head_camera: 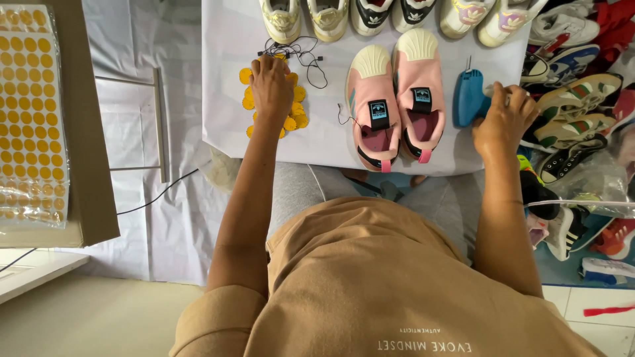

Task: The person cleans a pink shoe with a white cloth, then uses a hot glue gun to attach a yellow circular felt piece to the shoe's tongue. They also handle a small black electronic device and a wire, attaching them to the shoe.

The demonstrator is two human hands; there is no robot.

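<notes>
My left hand [271,86] rests palm down on a heap of small round yellow tags [296,112] at the left of the white board [331,142] on my lap. My right hand [506,119] is closed around the handle of a blue tagging gun [468,98] at the board's right side. Between the hands stands a pair of pink slip-on shoes [397,92] with cream toes and black tongue labels, toes pointing away from me. A tangle of thin black strings [301,56] lies just beyond my left hand.
Several more shoes [370,13] line the far edge of the board. A pile of mixed sneakers [572,99] fills the right side. At left, sheets of yellow round stickers [30,119] lie on a cardboard box. A black cable [159,195] runs over white sheeting.
</notes>
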